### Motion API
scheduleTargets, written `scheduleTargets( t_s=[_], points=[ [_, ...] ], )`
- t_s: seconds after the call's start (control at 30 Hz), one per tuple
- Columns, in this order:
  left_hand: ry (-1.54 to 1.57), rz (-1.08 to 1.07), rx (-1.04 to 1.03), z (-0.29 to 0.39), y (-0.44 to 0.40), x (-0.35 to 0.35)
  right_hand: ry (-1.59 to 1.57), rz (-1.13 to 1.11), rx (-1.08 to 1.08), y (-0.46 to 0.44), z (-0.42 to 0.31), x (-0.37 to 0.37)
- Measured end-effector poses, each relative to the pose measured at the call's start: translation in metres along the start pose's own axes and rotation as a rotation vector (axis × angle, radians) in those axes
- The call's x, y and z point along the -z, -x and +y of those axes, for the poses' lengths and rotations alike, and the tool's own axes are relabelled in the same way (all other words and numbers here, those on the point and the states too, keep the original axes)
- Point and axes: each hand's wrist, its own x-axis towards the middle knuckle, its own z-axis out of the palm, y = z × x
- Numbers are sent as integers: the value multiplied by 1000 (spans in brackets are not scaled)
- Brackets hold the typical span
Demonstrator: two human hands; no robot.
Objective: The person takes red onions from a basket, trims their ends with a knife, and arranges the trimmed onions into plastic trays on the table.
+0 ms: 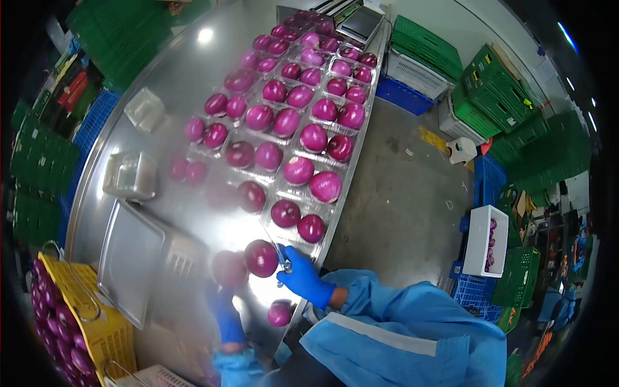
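My blue-gloved right hand (304,277) is closed around a slim metal-bladed tool (273,246), its blade pointing up and left; whether it is a knife or scissors I cannot make out. Just left of the blade is a peeled red onion (261,258). My left hand (230,322), also gloved in blue, is low and to the left; blur hides its fingers. A smaller red onion (279,314) lies by the near table edge. Beyond my right hand, clear plastic trays (298,201) hold red onions (285,213), mostly in pairs, in rows up the steel table.
At left on the steel table (193,71) are a metal tray (129,258) and empty clear punnets (131,175). A yellow crate (119,335) of red onions stands lower left. Green crates (493,84) are stacked across the floor; a white box (478,242) there holds more onions.
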Motion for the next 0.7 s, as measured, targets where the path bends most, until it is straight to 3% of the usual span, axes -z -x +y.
scheduleTargets(
  t_s=[0.07, 0.13, 0.2, 0.27, 0.33, 0.43, 0.53, 0.7],
  points=[
    [-5, -49, 19, 53, 14, -34, -96, -29, 136, -13, -11, 20],
    [159, -122, -112, 85, 12, -74, -391, -8, -54, -27, -51, 55],
    [22, -279, -142, 121, 5, -115, -622, 11, 59, -51, -88, 92],
    [153, -382, -155, 143, 6, -154, -523, 50, 182, -95, -93, 148],
    [90, -494, -90, 158, 5, -172, -481, 114, 299, -133, -117, 204],
    [95, -511, -7, 134, -10, -173, -447, 336, 428, -189, -158, 270],
    [77, -446, 106, 109, -15, -162, -543, 404, 253, -260, -175, 344],
    [137, -346, 406, 41, -19, -121, -906, 87, 317, -344, -173, 419]
  ],
)
